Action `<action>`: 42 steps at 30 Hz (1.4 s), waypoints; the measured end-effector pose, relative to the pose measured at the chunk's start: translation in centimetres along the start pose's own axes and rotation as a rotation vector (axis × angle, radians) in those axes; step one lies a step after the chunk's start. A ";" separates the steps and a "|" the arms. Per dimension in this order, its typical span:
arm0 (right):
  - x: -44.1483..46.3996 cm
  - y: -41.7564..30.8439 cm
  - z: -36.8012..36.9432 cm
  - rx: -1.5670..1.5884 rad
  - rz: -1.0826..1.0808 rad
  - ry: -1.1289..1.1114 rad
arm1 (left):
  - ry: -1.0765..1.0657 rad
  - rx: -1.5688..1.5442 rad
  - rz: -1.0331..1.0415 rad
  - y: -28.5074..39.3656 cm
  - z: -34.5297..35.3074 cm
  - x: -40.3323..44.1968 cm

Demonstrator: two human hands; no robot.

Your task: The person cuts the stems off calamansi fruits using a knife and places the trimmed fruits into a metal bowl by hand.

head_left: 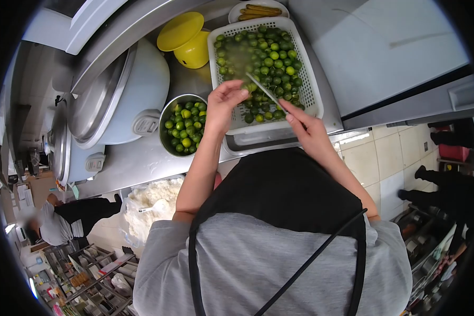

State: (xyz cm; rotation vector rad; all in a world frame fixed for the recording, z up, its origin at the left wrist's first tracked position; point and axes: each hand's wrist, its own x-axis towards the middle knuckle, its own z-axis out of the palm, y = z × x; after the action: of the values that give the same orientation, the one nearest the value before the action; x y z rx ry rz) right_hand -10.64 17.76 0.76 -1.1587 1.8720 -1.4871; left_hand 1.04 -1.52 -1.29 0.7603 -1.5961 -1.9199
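My right hand (306, 126) is closed round the handle of a knife (264, 88), its narrow blade slanting up and left over a white perforated basket (317, 100). Small green limes (271, 63) fill much of that basket, a few of them yellowish. My left hand (226, 102) hovers at the basket's left edge near the knife tip, thumb and fingers curled together. Whatever may be between those fingertips cannot be made out. Left of my left wrist, a round steel bowl (164, 138) holds more of the limes.
Under the basket's front edge lies a metal tray (258, 141). A yellow container (192, 50) and a plate of brown sticks (260, 10) stand behind. Large rice cookers (147, 79) line the left. Below the counter is a tub of white rice (147, 205). Other people stand at both sides.
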 end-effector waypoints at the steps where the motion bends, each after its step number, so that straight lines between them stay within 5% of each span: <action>1: -0.3 -0.2 0.1 0.003 0.028 -0.047 | 0.013 -0.072 0.033 0.0 0.0 -0.2; 10: -0.5 -0.9 0.6 0.000 -0.037 -0.070 | 0.086 -0.110 0.126 1.2 0.8 -1.0; 13: 0.5 -2.0 0.5 -0.058 0.106 -0.172 | 0.035 -0.095 0.103 1.3 1.7 -1.7; 16: 1.2 -1.1 1.1 -0.062 -0.031 -0.037 | -0.063 -0.090 0.095 1.3 2.4 -2.1; 21: 0.9 -0.9 0.5 -0.080 0.003 -0.107 | -0.040 -0.489 -0.027 1.6 0.0 -1.3; 24: 0.1 -0.5 -0.2 -0.039 0.008 -0.160 | 0.144 -0.100 0.020 3.3 -4.4 -0.8; 28: -0.6 0.1 -1.3 -0.016 0.053 -0.106 | 0.414 1.262 0.214 5.9 -8.1 -2.0; 29: -0.4 0.3 -1.6 -0.019 0.063 -0.087 | 0.418 1.262 0.211 5.8 -7.8 -2.0; 32: 0.3 -0.1 -1.9 -0.030 0.110 -0.086 | -0.008 1.161 0.134 3.2 -4.3 -1.0; 35: 0.8 -1.1 -1.5 -0.058 0.045 -0.073 | -0.426 1.500 -0.077 -1.4 -0.9 1.3; 42: 0.6 -1.6 -1.6 -0.001 0.101 -0.071 | -0.432 1.630 -0.168 -2.2 0.8 2.0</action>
State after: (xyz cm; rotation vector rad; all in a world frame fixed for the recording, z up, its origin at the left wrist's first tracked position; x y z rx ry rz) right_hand -11.71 18.09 2.80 -1.0866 1.8554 -1.3735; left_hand -1.00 -1.99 -3.52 1.0215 -3.3555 -0.4232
